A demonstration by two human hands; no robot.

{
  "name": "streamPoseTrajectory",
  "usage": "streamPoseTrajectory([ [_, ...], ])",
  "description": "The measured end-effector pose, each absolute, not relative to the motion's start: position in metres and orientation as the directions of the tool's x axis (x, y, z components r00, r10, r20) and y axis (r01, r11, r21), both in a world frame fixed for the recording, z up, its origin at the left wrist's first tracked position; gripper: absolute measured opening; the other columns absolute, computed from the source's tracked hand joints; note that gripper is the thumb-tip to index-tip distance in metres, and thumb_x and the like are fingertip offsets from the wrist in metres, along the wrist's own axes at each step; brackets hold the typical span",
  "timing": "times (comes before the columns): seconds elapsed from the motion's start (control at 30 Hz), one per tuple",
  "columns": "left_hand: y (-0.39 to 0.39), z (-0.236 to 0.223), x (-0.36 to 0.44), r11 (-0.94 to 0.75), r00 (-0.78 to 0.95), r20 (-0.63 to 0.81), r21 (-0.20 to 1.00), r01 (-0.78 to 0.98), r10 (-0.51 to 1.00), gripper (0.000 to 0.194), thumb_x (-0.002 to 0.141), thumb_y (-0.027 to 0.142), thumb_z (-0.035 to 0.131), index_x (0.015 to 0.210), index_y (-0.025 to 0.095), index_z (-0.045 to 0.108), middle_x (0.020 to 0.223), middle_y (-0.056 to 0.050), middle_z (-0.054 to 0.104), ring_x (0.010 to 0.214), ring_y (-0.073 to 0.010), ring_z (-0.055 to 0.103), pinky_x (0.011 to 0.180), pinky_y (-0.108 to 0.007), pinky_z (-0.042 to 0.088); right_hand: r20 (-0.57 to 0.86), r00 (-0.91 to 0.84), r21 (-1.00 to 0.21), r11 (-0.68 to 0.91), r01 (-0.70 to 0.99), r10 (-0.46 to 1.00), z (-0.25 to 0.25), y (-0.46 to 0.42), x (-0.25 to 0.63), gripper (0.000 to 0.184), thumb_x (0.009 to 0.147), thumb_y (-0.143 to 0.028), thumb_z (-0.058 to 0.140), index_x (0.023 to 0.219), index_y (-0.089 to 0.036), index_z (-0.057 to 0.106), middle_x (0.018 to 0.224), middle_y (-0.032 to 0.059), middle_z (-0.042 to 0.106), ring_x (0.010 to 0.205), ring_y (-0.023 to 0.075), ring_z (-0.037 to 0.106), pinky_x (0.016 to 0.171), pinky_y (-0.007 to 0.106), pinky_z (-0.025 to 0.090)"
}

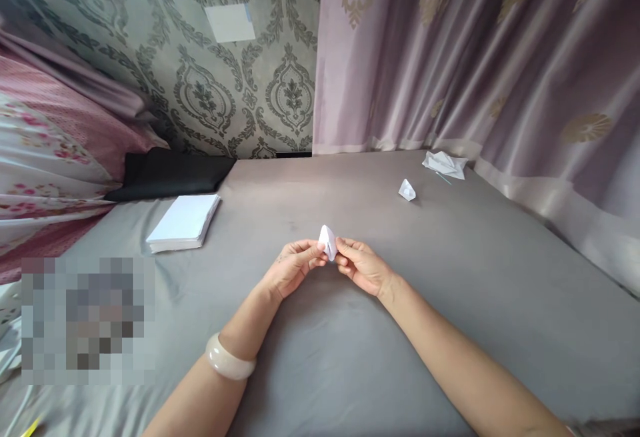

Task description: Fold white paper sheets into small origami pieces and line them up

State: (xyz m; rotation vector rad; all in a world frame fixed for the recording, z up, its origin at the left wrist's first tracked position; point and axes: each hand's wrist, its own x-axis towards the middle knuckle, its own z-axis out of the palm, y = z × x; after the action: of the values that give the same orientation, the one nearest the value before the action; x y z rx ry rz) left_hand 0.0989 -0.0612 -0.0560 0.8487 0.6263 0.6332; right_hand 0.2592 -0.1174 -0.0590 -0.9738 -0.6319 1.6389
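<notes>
A small piece of folded white paper (327, 240) is held up over the grey sheet, its pointed top upward and a dark slit low in its front. My left hand (296, 265) pinches its left side between thumb and fingers. On the right side, my right hand (364, 266) grips it the same way. Both thumbs face me, and the fingers behind the paper are partly hidden. Farther off to the right, a second small folded white paper shape (407, 190) rests on the sheet.
A stack of white paper (184, 222) lies at left on the grey sheet (320, 370), before a black folded cloth (175, 173). Several white folded papers (445, 164) lie at the far right beside a thin greenish stick (443, 177). Curtains (400, 57) hang behind. A blurred patch covers the lower left.
</notes>
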Motion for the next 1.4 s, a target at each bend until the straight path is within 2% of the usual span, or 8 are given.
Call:
streamPoseTrajectory([
  [0.47,-0.061,-0.056,0.099,0.465,0.643,-0.204,0.844,-0.267,0.738,0.020,0.069,0.025,0.080,0.073,0.009,0.069,0.063,-0.002,0.062,0.059,-0.0065,0.053,0.058,-0.018,0.040,-0.208,-0.078,-0.882,-0.221,-0.416,0.975,-0.061,-0.118,0.260,0.030,0.071,-0.044,0.076,0.082,-0.018,0.067,0.062,-0.0043,0.051,0.054,0.0052,0.036,0.049,0.021,0.027],
  [0.6,-0.060,-0.052,0.099,0.486,0.599,-0.188,0.784,-0.386,0.779,0.023,0.069,0.028,0.080,0.072,0.009,0.066,0.063,0.000,0.059,0.058,-0.0056,0.051,0.057,-0.017,0.041,-0.177,-0.011,-0.937,-0.172,-0.304,0.984,-0.061,-0.117,0.265,0.038,0.069,-0.044,0.077,0.097,-0.021,0.066,0.071,-0.0046,0.054,0.051,0.0040,0.040,0.048,0.021,0.029],
  [0.93,-0.059,-0.043,0.099,0.621,0.581,-0.310,0.628,-0.470,0.753,0.020,0.087,0.029,0.061,0.076,0.012,0.063,0.068,-0.001,0.061,0.055,-0.0074,0.054,0.057,-0.019,0.049,-0.178,-0.162,-0.963,-0.206,-0.175,0.971,-0.058,-0.117,0.268,0.038,0.074,-0.051,0.069,0.088,-0.018,0.058,0.078,0.0030,0.069,0.054,0.0086,0.057,0.045,0.019,0.038],
  [1.03,-0.056,-0.045,0.100,0.642,0.557,-0.371,0.630,-0.437,0.743,0.023,0.090,0.030,0.056,0.082,0.011,0.065,0.082,-0.006,0.066,0.067,-0.0109,0.062,0.062,-0.021,0.052,-0.123,0.094,-0.977,-0.137,0.166,0.988,-0.057,-0.103,0.291,0.029,0.082,-0.044,0.061,0.088,-0.017,0.062,0.079,0.0048,0.070,0.058,0.0108,0.060,0.052,0.022,0.044],
  [1.07,-0.054,-0.046,0.101,0.647,0.540,-0.396,0.632,-0.426,0.742,0.023,0.091,0.030,0.054,0.083,0.011,0.065,0.084,-0.008,0.066,0.069,-0.0114,0.063,0.063,-0.021,0.053,-0.062,0.244,-0.918,-0.152,0.367,0.968,-0.057,-0.098,0.304,0.025,0.084,-0.041,0.057,0.089,-0.017,0.064,0.080,0.0045,0.070,0.060,0.0114,0.061,0.054,0.022,0.046],
  [1.1,-0.053,-0.046,0.101,0.651,0.523,-0.418,0.633,-0.419,0.743,0.023,0.092,0.029,0.054,0.084,0.011,0.066,0.085,-0.008,0.067,0.068,-0.0114,0.063,0.062,-0.021,0.053,-0.031,0.339,-0.879,-0.188,0.439,0.940,-0.057,-0.093,0.318,0.023,0.086,-0.037,0.055,0.091,-0.017,0.065,0.082,0.0055,0.070,0.063,0.0128,0.063,0.058,0.023,0.046],
  [1.27,-0.048,-0.050,0.103,0.651,0.471,-0.465,0.646,-0.399,0.749,0.021,0.092,0.020,0.051,0.081,0.010,0.065,0.078,-0.007,0.067,0.061,-0.0101,0.062,0.058,-0.021,0.054,0.100,0.586,-0.687,-0.370,0.625,0.804,-0.056,-0.074,0.382,0.022,0.089,-0.021,0.046,0.098,-0.018,0.066,0.098,0.0117,0.068,0.097,0.0222,0.061,0.080,0.029,0.041],
  [1.4,-0.047,-0.052,0.104,0.659,0.478,-0.474,0.657,-0.367,0.739,0.019,0.092,0.018,0.050,0.083,0.010,0.065,0.079,-0.006,0.067,0.062,-0.0105,0.063,0.057,-0.021,0.054,0.118,0.636,-0.556,-0.480,0.679,0.763,-0.059,-0.063,0.403,0.027,0.091,-0.019,0.042,0.099,-0.016,0.067,0.102,0.0157,0.067,0.100,0.0261,0.061,0.081,0.033,0.040],
])
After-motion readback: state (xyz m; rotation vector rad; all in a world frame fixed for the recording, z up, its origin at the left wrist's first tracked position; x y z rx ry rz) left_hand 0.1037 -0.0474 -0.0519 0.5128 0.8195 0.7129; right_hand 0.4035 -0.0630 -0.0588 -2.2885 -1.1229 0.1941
